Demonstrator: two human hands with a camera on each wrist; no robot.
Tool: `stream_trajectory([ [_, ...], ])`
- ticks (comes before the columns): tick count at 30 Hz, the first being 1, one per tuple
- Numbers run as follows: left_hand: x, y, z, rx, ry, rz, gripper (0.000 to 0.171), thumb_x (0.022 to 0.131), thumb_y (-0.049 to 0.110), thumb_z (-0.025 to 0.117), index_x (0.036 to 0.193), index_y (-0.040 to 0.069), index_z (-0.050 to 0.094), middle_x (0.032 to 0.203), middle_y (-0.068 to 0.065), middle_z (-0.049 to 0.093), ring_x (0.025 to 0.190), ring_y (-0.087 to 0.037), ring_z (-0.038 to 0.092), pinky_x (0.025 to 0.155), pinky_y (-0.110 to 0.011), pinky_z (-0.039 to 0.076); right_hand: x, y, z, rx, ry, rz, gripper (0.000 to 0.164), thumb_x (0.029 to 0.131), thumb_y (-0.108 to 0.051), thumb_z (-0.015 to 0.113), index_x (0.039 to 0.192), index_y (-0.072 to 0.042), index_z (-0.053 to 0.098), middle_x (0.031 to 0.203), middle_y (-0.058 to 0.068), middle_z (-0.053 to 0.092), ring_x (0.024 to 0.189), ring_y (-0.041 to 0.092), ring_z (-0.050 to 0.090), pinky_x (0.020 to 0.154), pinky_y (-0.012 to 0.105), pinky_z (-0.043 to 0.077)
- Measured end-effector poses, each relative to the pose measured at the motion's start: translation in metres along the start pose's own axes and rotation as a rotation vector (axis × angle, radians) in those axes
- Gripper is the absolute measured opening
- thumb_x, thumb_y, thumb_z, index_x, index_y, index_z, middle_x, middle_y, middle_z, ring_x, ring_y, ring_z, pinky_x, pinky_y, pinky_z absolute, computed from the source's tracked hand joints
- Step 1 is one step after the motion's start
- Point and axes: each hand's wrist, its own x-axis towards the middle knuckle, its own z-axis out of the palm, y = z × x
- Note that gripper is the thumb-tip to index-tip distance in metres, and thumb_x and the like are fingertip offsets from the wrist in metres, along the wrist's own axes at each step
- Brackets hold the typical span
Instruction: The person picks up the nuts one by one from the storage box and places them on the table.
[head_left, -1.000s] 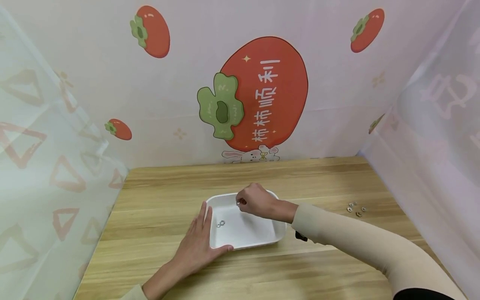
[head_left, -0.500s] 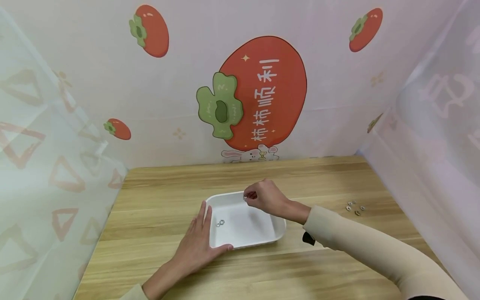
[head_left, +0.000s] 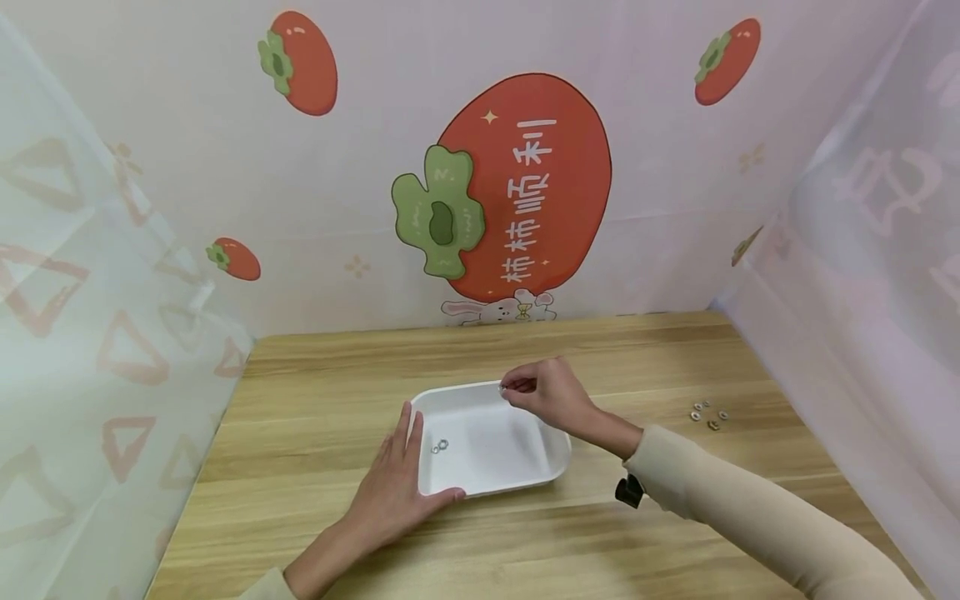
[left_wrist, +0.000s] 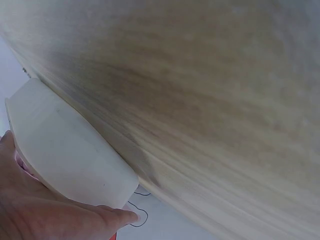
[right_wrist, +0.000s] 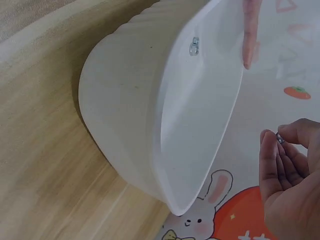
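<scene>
At 12 o'clock on the white tray (head_left: 491, 454), tiny pinch
Right hand (head_left: 553, 392) pinches a small metal piece (right_wrist: 280, 139); left hand (head_left: 390, 483), fingers pretty much straight, touches tray at 8, two metal rings (head_left: 443, 445) inside around 9.

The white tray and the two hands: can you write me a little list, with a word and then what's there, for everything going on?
Tray: white tray, upright on a wooden table
In the tray: two small metal rings, close together toward the left side
Left hand: left hand rests against the tray's left side, thumb along the near edge
Right hand: right hand pinches a small metal piece near the far rim
On the table, right: five metal bits in a loose group
Wall: big red fruit and white rabbit pictures
</scene>
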Motion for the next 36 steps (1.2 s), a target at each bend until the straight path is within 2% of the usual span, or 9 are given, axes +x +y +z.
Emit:
stream_trajectory([
  [12,0.0,-0.001,0.001,-0.009,-0.001,-0.004,0.132,0.079,0.082,0.073,0.168,0.0,0.019,0.178,-0.014,0.004,0.155,-0.047,0.031,0.124,-0.061,0.034,-0.019,0.012,-0.009,0.204,0.061,0.139,0.01,0.09,-0.005,0.083,0.099,-0.001,0.083,0.088,0.007,0.081,0.077,0.014,0.076,0.069,0.024,0.063],
  [16,0.0,-0.001,0.0,-0.004,-0.003,-0.001,0.132,0.08,0.081,0.072,0.168,0.0,0.018,0.178,-0.014,0.003,0.155,-0.046,0.031,0.124,-0.06,0.033,-0.025,0.017,-0.012,0.242,0.074,0.168,0.01,0.09,-0.003,0.083,0.099,0.0,0.083,0.088,0.009,0.08,0.077,0.015,0.077,0.069,0.025,0.064],
  [26,0.0,0.0,-0.001,-0.012,-0.014,-0.005,0.132,0.08,0.081,0.072,0.168,0.0,0.018,0.179,-0.013,0.001,0.155,-0.047,0.031,0.126,-0.058,0.031,-0.041,0.024,-0.02,0.259,0.096,0.238,0.014,0.09,-0.003,0.083,0.103,0.001,0.082,0.093,0.008,0.081,0.08,0.021,0.078,0.072,0.028,0.065],
  [31,0.0,-0.001,-0.001,-0.011,-0.019,-0.004,0.131,0.08,0.082,0.071,0.168,0.0,0.018,0.179,-0.013,0.0,0.155,-0.047,0.031,0.126,-0.058,0.03,-0.047,0.029,-0.026,0.255,0.117,0.239,0.013,0.091,-0.003,0.082,0.103,0.002,0.082,0.093,0.009,0.081,0.08,0.019,0.078,0.073,0.033,0.066],
  [36,0.0,-0.001,-0.001,-0.009,-0.016,-0.004,0.131,0.08,0.082,0.071,0.168,0.0,0.018,0.179,-0.012,0.0,0.155,-0.047,0.031,0.126,-0.058,0.031,-0.052,0.034,-0.034,0.251,0.148,0.246,0.011,0.091,-0.004,0.082,0.101,0.001,0.082,0.093,0.011,0.081,0.078,0.014,0.077,0.07,0.027,0.065],
])
